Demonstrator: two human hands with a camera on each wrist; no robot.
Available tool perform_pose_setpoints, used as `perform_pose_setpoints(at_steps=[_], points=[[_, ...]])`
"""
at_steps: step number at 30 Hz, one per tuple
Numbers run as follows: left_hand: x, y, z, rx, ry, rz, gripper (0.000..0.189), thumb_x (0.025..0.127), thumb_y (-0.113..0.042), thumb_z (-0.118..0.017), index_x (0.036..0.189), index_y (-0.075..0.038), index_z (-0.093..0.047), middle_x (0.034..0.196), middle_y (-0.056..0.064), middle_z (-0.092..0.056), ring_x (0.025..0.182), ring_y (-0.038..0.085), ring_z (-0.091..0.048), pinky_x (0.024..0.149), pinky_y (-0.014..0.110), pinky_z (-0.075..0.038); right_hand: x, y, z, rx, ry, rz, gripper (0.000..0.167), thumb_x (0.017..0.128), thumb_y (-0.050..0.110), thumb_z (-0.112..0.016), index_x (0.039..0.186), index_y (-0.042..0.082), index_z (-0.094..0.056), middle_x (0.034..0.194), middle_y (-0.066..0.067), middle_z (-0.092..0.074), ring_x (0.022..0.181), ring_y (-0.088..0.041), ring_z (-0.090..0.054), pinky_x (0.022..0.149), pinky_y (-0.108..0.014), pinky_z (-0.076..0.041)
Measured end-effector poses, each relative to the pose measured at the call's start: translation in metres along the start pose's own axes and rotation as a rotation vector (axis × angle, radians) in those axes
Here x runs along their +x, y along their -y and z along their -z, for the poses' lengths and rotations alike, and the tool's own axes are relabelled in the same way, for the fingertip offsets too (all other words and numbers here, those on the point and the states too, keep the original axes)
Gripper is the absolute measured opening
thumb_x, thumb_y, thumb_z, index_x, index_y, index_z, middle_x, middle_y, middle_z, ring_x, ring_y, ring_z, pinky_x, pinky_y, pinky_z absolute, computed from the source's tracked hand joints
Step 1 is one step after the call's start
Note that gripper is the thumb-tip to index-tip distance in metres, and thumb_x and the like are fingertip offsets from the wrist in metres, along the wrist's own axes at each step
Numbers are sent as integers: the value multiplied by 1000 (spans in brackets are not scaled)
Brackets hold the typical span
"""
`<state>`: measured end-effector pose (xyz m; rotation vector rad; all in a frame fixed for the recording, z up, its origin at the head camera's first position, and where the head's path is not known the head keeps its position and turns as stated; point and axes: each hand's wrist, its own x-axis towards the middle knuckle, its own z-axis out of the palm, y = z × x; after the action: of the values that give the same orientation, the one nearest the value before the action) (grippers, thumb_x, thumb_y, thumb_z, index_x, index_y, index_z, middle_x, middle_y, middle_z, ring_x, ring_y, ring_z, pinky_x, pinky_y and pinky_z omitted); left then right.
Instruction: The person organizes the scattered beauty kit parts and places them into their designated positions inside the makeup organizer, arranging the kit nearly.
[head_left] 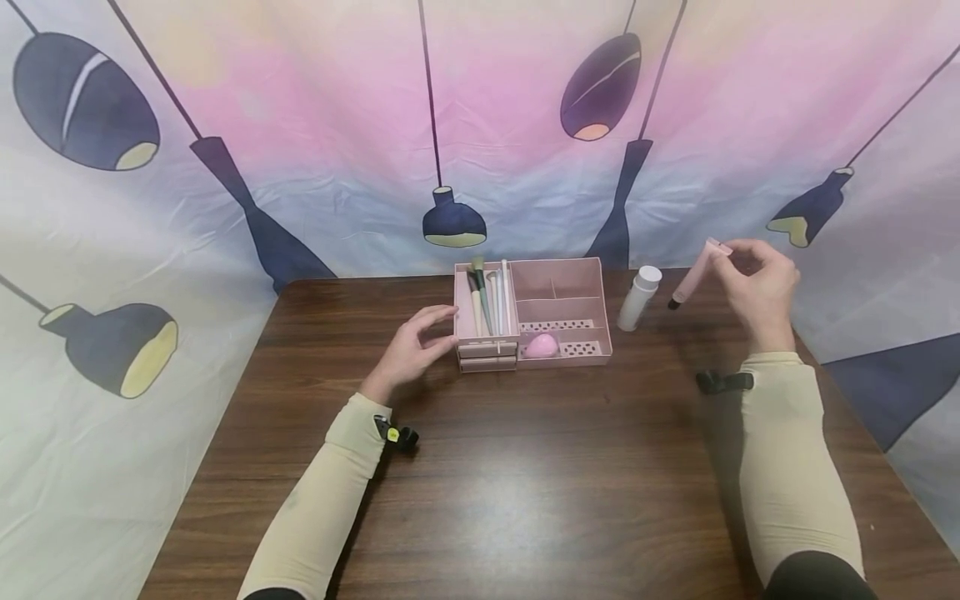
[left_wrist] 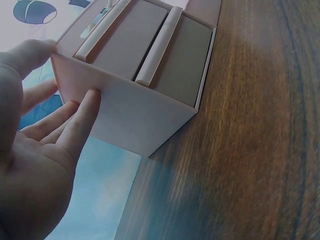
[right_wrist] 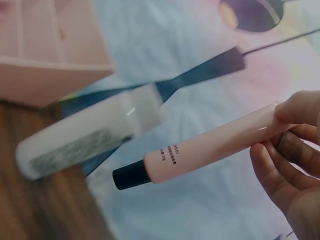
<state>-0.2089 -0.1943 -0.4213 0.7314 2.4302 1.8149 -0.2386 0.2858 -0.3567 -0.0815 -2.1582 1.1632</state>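
My right hand [head_left: 759, 287] pinches a pink squeeze tube [right_wrist: 215, 142] by its flat end, its black cap [right_wrist: 131, 175] pointing down toward the table. Left of the tube stands a white bottle [head_left: 639, 300], upright, with a printed label in the right wrist view. Against the left side of a pink desktop organizer [head_left: 606, 333] rests my left hand [head_left: 411, 348], fingers spread, fingertips on its side wall [left_wrist: 125, 110]. Several makeup brushes [head_left: 480, 296] stand in the organizer's left compartment, above two small drawers [head_left: 487, 358]. A pink makeup sponge [head_left: 542, 346] sits in its front right section.
The dark wooden table [head_left: 480, 483] runs back to a fabric backdrop [head_left: 337, 167] printed with hanging lamps. Both the organizer and the bottle stand near the table's far edge. A small camera [head_left: 723, 382] is strapped at the right wrist, another [head_left: 401, 437] at the left.
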Motion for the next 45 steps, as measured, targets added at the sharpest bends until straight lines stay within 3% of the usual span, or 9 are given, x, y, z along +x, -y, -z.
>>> perform_pose_setpoints(at_steps=[8,15,20,30,38,42,45], points=[[0,0,0,3,0,-13,48,91,-1,-66,135,11,-49,140,26,-44,132,41,-44,104,47,-50,9,39,6,98,-23,22,25,82,24,-78,100,6,-76,79,21,-65,75,4,-63,72,-7,-53],[-1,-1,1,-2,1,-17,48,91,0,-65,135,11,-49,140,27,-44,131,41,-44,104,50,-50,11,67,-4,181,12,39,20,82,22,-78,98,9,-76,90,10,-69,78,-2,-65,77,-11,-56],[-1,-1,1,5,2,-10,49,91,-1,-66,135,11,-49,140,26,-44,131,39,-45,104,45,-51,9,78,-21,223,37,72,19,82,21,-78,97,8,-76,91,9,-70,78,-3,-65,77,-12,-57],[-1,-2,1,1,5,-16,49,92,-2,-65,136,11,-49,140,27,-44,132,43,-43,104,58,-47,9,94,-60,344,123,70,24,84,20,-78,98,0,-73,81,9,-68,73,-6,-66,79,-16,-58],[0,-3,0,4,12,-12,49,92,-1,-65,136,11,-48,140,26,-44,132,43,-43,104,51,-50,8,97,-87,359,137,74,23,83,19,-77,98,1,-73,77,13,-66,75,-4,-64,77,-17,-59],[0,-3,0,-3,4,-17,48,91,1,-65,135,12,-48,140,26,-44,131,40,-44,104,52,-50,5,99,-101,346,134,88,26,84,22,-76,98,1,-73,76,14,-65,76,-5,-62,82,-19,-59],[0,-2,0,-8,-3,-15,48,91,1,-65,135,12,-49,140,26,-44,131,39,-44,104,55,-48,4,99,-112,340,145,108,27,84,24,-76,99,1,-73,75,14,-64,75,-5,-61,79,-17,-57]])
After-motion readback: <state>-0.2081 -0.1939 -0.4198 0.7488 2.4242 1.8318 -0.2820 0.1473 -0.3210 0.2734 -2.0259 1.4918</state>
